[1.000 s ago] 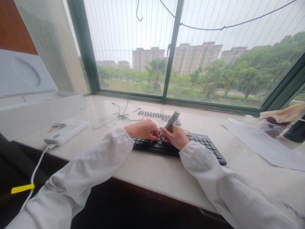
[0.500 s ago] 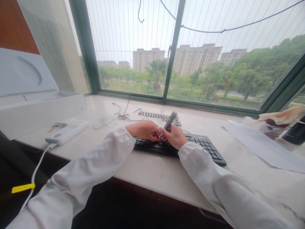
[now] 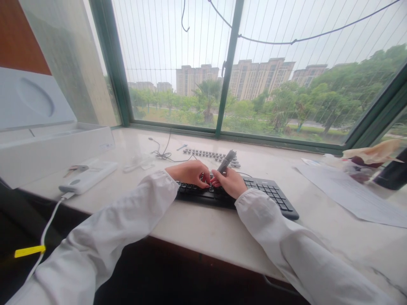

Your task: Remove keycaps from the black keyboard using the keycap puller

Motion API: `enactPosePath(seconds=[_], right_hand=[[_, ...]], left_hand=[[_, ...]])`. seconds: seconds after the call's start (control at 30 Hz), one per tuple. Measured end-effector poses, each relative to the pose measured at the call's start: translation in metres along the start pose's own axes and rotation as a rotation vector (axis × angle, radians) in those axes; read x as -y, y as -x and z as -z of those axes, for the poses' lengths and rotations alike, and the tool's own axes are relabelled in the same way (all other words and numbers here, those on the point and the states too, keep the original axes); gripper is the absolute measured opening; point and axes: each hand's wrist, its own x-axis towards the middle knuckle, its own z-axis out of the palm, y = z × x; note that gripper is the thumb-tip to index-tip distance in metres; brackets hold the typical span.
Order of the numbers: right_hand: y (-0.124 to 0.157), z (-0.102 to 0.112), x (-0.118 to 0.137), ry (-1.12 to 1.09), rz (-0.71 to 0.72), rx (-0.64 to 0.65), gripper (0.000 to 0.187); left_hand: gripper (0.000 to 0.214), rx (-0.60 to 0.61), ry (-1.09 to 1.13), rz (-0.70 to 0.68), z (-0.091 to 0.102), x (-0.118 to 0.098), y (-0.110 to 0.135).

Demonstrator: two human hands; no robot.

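A black keyboard [image 3: 270, 194] lies on the pale stone ledge [image 3: 203, 231] under the window. My left hand [image 3: 190, 172] rests curled on the keyboard's left half, fingertips pressed down on the keys. My right hand [image 3: 231, 182] is beside it, closed round a slim dark grey tool [image 3: 227, 161] that sticks up and away from me, its lower end down among the keys. The two hands nearly touch. Behind the keyboard lie rows of loose keycaps [image 3: 210, 154].
A white power bank [image 3: 87, 176] with a cable sits at the left, beside an open white box [image 3: 51, 146]. A thin dark cable [image 3: 163, 153] lies near the window frame. Papers [image 3: 352, 192] and a bag of items [image 3: 372, 156] are at the right.
The tool in my right hand has tipped slightly lower and both hands have edged a little left on the keyboard. Otherwise the scene is the same.
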Motion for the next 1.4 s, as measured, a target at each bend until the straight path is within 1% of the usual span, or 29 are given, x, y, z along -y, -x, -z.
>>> enactPosePath(seconds=[0.07, 0.17, 0.23, 0.43, 0.57, 0.63, 0.73, 0.8, 0.87, 0.93, 1.0, 1.13, 1.4], right_hand=[[0.003, 0.0, 0.005, 0.126, 0.042, -0.024, 0.022], [0.006, 0.0, 0.009, 0.353, 0.136, -0.07, 0.02], [0.007, 0.0, 0.009, 0.453, 0.189, -0.085, 0.019], [0.01, 0.0, 0.016, 0.564, 0.247, -0.072, 0.018], [0.013, 0.003, 0.023, 0.645, 0.29, -0.08, 0.026], [0.013, 0.006, 0.024, 0.647, 0.259, -0.074, 0.027], [0.012, 0.008, 0.023, 0.624, 0.226, -0.052, 0.023], [0.011, 0.008, 0.022, 0.607, 0.245, -0.046, 0.022], [0.011, 0.008, 0.02, 0.578, 0.259, -0.068, 0.023], [0.011, 0.007, 0.018, 0.547, 0.265, -0.112, 0.029], [0.011, 0.006, 0.016, 0.523, 0.276, -0.126, 0.034], [0.012, 0.007, 0.014, 0.494, 0.311, -0.09, 0.032], [0.012, 0.004, 0.013, 0.439, 0.335, -0.105, 0.028]], left_hand=[[0.017, 0.012, 0.023, 0.011, 0.0, 0.001, 0.0], [0.021, 0.05, 0.093, 0.063, 0.0, 0.003, 0.0], [0.025, 0.071, 0.151, 0.096, 0.0, 0.005, 0.0], [0.034, 0.081, 0.231, 0.133, -0.001, 0.009, 0.002], [0.036, 0.087, 0.239, 0.144, 0.0, 0.009, 0.004], [0.036, 0.082, 0.244, 0.13, 0.0, 0.009, 0.004], [0.036, 0.072, 0.263, 0.109, 0.0, 0.011, 0.003], [0.036, 0.072, 0.274, 0.105, -0.001, 0.012, 0.002], [0.037, 0.076, 0.271, 0.112, -0.001, 0.012, 0.002], [0.037, 0.082, 0.273, 0.123, -0.001, 0.011, 0.001], [0.036, 0.097, 0.286, 0.121, -0.001, 0.011, 0.001], [0.035, 0.091, 0.294, 0.094, -0.002, 0.01, 0.001], [0.039, 0.101, 0.307, 0.084, -0.004, 0.012, 0.001]])
